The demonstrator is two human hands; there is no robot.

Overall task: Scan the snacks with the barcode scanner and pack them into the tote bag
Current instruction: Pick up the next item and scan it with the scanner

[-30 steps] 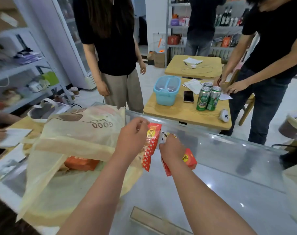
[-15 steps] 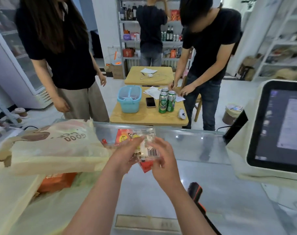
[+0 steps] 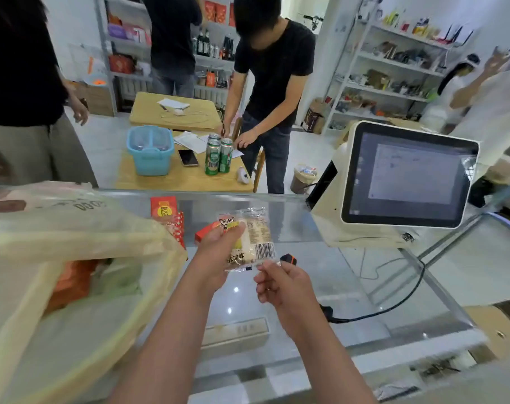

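Two hands are meeting over the glass counter (image 3: 320,275). The left hand (image 3: 215,258) is gripping a clear snack packet (image 3: 256,237), thumb lying across its front, holding it upright with the barcode facing the camera. The right hand (image 3: 280,287) is sitting just right of and below the packet, fingers curled, thumb at the packet's lower corner. Whether it is pinching that corner or clasping something beneath, I cannot tell. The black and orange tip of the scanner (image 3: 288,258) is showing just beyond the right knuckles, with the rest hidden by the hand. A black cable (image 3: 393,306) is trailing away to the right of that wrist.

Left of the left hand, the tote bag (image 3: 73,234) is lying open on the counter, an orange pack (image 3: 70,281) showing inside. Just beyond the left hand, a red box (image 3: 204,231), a spotted pack (image 3: 176,225) and a red pack (image 3: 164,207) are waiting on the glass beside the bag's mouth.

Beyond and right of the right hand, a register screen (image 3: 408,176) is standing on the counter. Farther off, a person in black is bending over a wooden table (image 3: 175,179) carrying green cans (image 3: 218,158), a phone (image 3: 188,157) and a blue basket (image 3: 150,151).
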